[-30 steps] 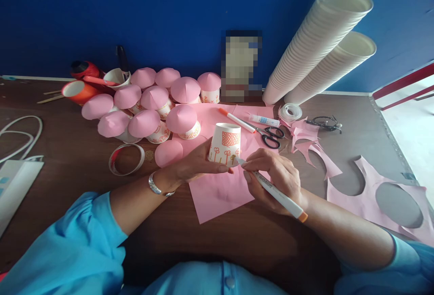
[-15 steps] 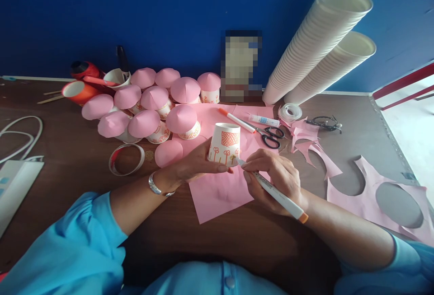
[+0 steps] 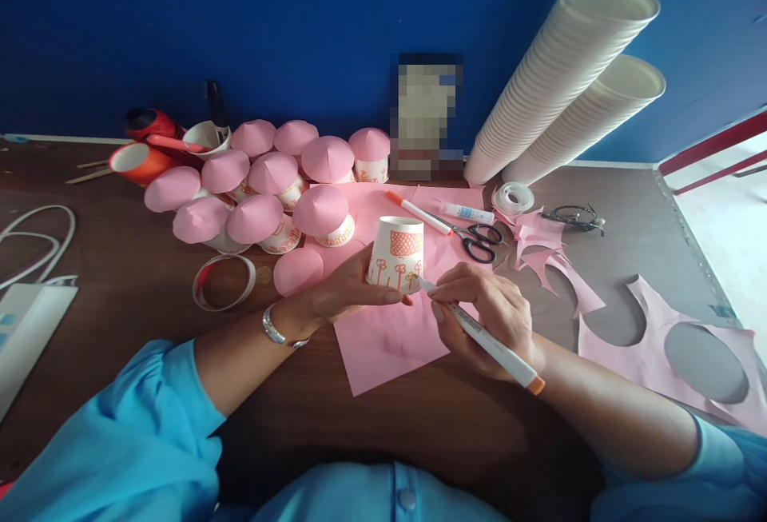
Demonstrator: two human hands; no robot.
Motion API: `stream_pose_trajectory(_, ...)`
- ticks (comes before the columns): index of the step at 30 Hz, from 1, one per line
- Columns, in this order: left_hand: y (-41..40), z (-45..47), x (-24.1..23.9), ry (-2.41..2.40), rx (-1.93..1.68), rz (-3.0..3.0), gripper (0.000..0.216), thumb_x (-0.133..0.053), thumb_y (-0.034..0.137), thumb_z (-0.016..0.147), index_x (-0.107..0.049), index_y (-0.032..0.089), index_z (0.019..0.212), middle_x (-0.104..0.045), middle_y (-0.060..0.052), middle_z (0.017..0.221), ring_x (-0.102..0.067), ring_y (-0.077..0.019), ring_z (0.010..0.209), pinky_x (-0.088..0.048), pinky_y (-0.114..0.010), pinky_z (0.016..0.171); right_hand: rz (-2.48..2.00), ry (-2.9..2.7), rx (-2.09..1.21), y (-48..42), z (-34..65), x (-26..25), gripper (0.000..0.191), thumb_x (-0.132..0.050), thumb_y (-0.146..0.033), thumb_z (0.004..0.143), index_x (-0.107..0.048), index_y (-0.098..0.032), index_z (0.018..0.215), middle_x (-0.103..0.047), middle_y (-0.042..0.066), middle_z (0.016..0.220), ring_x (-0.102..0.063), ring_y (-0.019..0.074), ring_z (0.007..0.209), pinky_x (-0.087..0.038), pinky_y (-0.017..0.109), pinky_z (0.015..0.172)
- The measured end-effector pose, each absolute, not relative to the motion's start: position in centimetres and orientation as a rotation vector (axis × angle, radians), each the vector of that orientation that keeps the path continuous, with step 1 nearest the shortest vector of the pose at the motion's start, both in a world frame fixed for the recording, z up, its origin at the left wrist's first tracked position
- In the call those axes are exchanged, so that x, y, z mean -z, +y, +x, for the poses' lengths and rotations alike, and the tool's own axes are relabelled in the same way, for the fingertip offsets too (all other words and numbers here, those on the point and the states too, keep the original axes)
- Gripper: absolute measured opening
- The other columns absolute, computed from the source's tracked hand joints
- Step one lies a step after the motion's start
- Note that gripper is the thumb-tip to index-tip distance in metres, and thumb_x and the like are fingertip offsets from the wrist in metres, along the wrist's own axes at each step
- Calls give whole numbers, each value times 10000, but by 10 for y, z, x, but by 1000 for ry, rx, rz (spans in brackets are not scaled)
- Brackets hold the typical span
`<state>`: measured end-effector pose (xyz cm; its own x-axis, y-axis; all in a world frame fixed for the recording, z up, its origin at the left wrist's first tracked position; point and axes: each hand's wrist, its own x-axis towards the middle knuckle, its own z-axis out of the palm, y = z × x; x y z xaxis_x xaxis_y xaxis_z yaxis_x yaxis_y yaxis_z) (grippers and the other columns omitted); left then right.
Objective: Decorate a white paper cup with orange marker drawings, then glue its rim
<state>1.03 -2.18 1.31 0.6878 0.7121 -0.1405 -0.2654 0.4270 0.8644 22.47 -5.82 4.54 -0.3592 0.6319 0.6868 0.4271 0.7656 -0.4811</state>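
Note:
My left hand (image 3: 353,286) is closed around a white paper cup (image 3: 389,259), held upside down above the pink paper (image 3: 389,346). Orange flowers and a dotted orange rectangle are drawn on the cup's side. In my right hand (image 3: 488,314) is a white marker (image 3: 491,343) with an orange end, its tip at the lower right of the cup. Behind the cup lie another marker (image 3: 423,214), black-handled scissors (image 3: 481,242) and a glue stick (image 3: 467,212). A pink paper cone (image 3: 298,271) rests beside my left hand.
Several upturned cups with pink cone tops (image 3: 322,212) stand at the back left. Two tall stacks of paper cups (image 3: 563,74) lean on the blue wall. Tape rolls (image 3: 223,282), eyeglasses (image 3: 575,218) and pink paper scraps (image 3: 641,346) lie about the table.
The cup has shifted very slightly to the left in my left hand. The marker stays at its lower right edge; little else differs.

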Motion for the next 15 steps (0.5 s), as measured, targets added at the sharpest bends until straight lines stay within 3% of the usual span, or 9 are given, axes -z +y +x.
stream_pose_trajectory(15,-22,10,-10,555,-636,951,360,-852,293,809,-677,174,1100,-740,-63,1012,-696,-199,916,-553,-354,858,-817,-2027,-294,-61,225,-44,177,-588,-40,864,-587,-205,928,-669,9,707,-665,143,588,-504,243,530)
